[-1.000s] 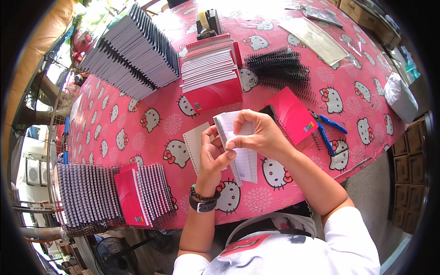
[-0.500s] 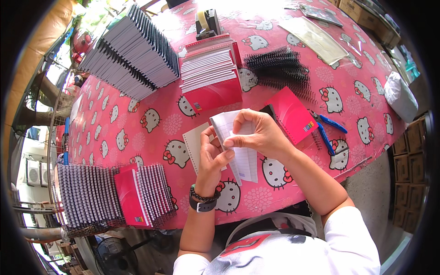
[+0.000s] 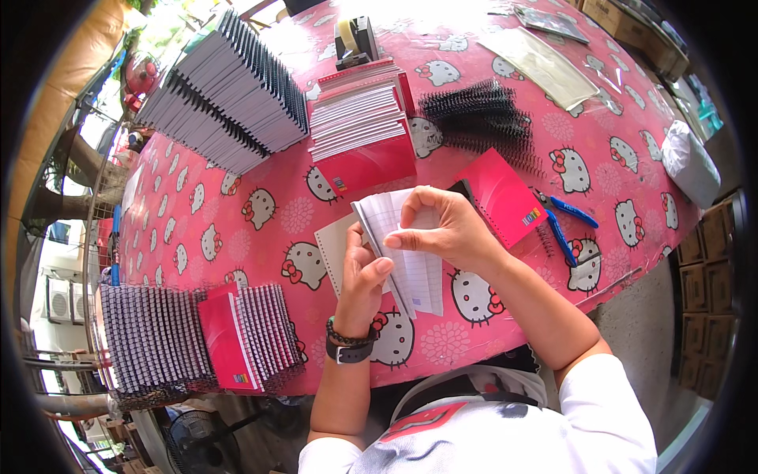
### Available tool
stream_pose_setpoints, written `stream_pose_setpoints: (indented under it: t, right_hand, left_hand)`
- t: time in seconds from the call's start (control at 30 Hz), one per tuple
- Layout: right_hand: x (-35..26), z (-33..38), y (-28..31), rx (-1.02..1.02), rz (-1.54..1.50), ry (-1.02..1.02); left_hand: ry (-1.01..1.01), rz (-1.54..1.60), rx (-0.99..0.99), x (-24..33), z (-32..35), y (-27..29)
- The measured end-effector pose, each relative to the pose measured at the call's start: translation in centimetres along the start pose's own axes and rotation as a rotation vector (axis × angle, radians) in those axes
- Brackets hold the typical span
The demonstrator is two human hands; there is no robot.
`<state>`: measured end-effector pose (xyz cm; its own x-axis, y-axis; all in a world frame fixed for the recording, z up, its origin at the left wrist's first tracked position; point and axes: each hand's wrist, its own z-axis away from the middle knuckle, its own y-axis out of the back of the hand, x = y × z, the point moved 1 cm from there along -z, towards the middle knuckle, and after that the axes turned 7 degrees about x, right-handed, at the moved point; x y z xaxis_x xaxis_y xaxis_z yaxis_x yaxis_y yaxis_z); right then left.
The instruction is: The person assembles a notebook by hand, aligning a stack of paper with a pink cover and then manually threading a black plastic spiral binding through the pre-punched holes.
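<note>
In the head view, both forearms rise from the lower edge, wrists angled inward. The left hand (image 3: 363,278) grasps the left edge of thin, ruled paper sheets (image 3: 416,278), thumb raised; the right hand (image 3: 452,229) curls over their upper right part, thumb bent inward. The sheets fan slightly above the glossy pink, cat-patterned surface (image 3: 272,265), near blue-handled pliers (image 3: 560,237).

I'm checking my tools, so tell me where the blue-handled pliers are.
In the head view, the blue-handled pliers lie right of centre, beside the right edge of the red cover and to the right of the right hand.
</note>
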<state>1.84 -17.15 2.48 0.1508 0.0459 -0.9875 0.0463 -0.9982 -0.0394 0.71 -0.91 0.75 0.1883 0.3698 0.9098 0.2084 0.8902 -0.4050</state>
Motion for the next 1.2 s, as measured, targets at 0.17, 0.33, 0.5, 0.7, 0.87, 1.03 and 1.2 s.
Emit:
stream_pose_setpoints:
  t: [0.17, 0.33, 0.5, 0.7, 0.87, 1.03, 1.2]
  right_hand:
    - [-0.3, 0.1, 0.1, 0.005, -0.001, -0.006]
    - [-0.3, 0.2, 0.0, 0.011, -0.016, -0.01]
    - [-0.3, 0.2, -0.1, -0.006, -0.045, -0.034]
    - [-0.6, 0.5, -1.0, 0.153, -0.176, 0.074]
    - [-0.1, 0.0, -0.4, -0.046, -0.16, 0.008]
    - [0.0, 0.1, -0.1, -0.055, -0.071, -0.02]
    - [0.1, 0.2, -0.2, -0.031, -0.072, -0.016]
  left_hand:
    - [0.014, -0.01, -0.01, -0.2, -0.1, 0.3]
    - [0.016, 0.016, -0.009, -0.2, 0.0, 0.1]
    - [0.036, 0.008, -0.028, -0.3, -0.1, 0.6]
    - [0.018, 0.063, 0.014, 0.3, 0.0, -0.3]
    - [-0.043, -0.008, 0.019, -0.1, -0.1, 0.4]
    - [-0.071, -0.109, 0.054, 0.2, 0.2, -0.5]
    - [-0.061, -0.113, 0.029, 0.2, 0.1, -0.4]
